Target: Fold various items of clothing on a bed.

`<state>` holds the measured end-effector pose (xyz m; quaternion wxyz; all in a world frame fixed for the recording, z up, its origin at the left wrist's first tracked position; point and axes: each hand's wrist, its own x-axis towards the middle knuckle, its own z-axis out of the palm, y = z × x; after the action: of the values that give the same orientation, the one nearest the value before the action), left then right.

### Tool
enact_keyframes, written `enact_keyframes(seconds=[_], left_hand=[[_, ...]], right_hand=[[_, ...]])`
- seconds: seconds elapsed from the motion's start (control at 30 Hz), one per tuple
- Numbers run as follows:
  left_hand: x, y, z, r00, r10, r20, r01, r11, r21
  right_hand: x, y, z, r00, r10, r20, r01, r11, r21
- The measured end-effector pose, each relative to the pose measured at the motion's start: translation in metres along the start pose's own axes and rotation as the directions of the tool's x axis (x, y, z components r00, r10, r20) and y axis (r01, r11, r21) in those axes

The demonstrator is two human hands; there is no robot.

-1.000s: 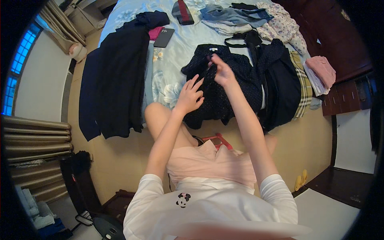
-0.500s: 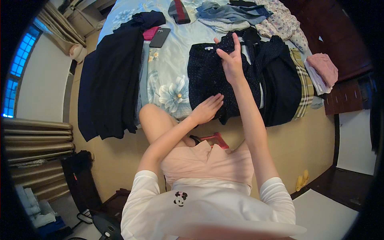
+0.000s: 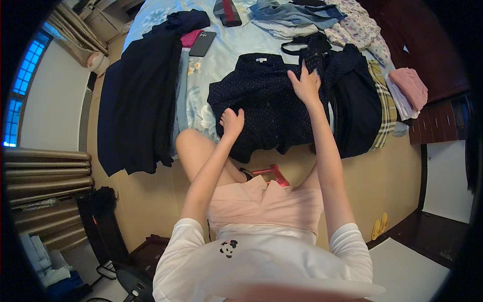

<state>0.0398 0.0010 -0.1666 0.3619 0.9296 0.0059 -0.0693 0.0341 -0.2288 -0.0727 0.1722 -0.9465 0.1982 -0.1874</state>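
A black shirt with small pale dots (image 3: 266, 108) lies spread on the bed's near edge, its collar away from me. My left hand (image 3: 232, 122) rests on the shirt's left side, fingers loosely bent and thumb apart. On its right side, my right hand (image 3: 307, 86) touches the cloth near a dark sleeve, with thumb and index finger stretched apart. The other right fingers are partly bent over the fabric, and what lies under them is hidden.
The bed (image 3: 198, 85) has a pale blue floral cover. Dark trousers (image 3: 146, 100) hang over its left edge, near a phone (image 3: 203, 44). To the right lie black garments (image 3: 354, 110), a plaid cloth (image 3: 382, 103) and folded pink clothing (image 3: 408, 85). A red stool (image 3: 275, 175) stands below.
The shirt's left part has spread out to the left. My left hand has moved left and up, while my right hand has come down and slightly right, toward the sleeve.
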Motion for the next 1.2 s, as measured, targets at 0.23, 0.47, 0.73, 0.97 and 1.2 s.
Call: enact_keyframes(seconds=[0.23, 0.47, 0.73, 0.97, 1.2], left_hand=[[-0.009, -0.003, -0.001, 0.996, 0.067, 0.065, -0.079, 0.978, 0.195], [-0.003, -0.016, 0.0, 0.896, 0.441, 0.041, -0.442, 0.882, 0.166], [0.01, -0.017, -0.003, 0.96, 0.281, -0.002, -0.279, 0.955, 0.103], [0.022, -0.027, -0.005, 0.983, 0.18, -0.047, -0.174, 0.979, 0.107], [0.017, -0.019, -0.012, 0.969, 0.247, -0.014, -0.243, 0.959, 0.144]], right_hand=[[-0.025, 0.056, 0.056, 0.925, 0.375, 0.057, -0.335, 0.736, 0.588], [-0.022, 0.072, 0.055, 0.935, 0.324, -0.143, -0.321, 0.946, 0.047], [0.011, 0.092, 0.039, 0.944, 0.199, 0.264, -0.323, 0.721, 0.613], [0.003, 0.074, 0.018, 0.786, 0.261, 0.56, -0.528, -0.188, 0.828], [0.0, 0.096, -0.002, 0.959, 0.209, 0.192, -0.211, 0.075, 0.975]])
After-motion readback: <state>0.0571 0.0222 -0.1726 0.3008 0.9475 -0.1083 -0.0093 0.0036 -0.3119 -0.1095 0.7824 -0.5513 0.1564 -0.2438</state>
